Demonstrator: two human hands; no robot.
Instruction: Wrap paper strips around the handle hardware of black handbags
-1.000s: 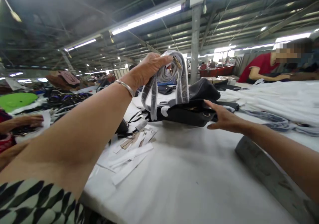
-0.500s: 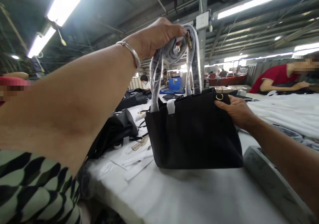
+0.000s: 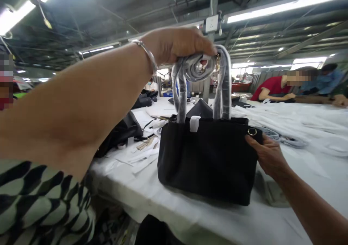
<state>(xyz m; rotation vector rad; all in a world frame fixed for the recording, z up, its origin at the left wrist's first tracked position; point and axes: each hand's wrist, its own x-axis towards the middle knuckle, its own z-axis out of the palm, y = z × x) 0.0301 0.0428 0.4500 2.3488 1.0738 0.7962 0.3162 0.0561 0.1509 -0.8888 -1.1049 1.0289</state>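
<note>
The black rectangular handbag with smooth surface (image 3: pixel 206 161) is in the middle, upright and a little tilted, above the bench covered with white cloth (image 3: pixel 312 181). Whether its bottom touches the bench, one cannot tell. Clock directions are from the bag's centre.

At 12 o'clock, the left hand (image 3: pixel 187 43) has its fingers closed on the top of two long handles wrapped in clear plastic (image 3: pixel 226 92), together with a wrapped coiled strap (image 3: pixel 193 70) which lies between them. At 3 o'clock, the right hand (image 3: pixel 272 154) pinches the bag's upper corner, the thumb just below a round gold-coloured ring (image 3: pixel 252 132). A small white tab (image 3: pixel 194 124) sits on the upper edge at 11 o'clock.

On the bench, white and brown flat strips (image 3: pixel 145 161) lie at 9 o'clock, a pile of black material (image 3: pixel 122 130) at 10, and a grey block (image 3: pixel 276 193) at 4. Between 1 and 2 o'clock, far behind, a person in a red top (image 3: pixel 272 87) leans forward.
</note>
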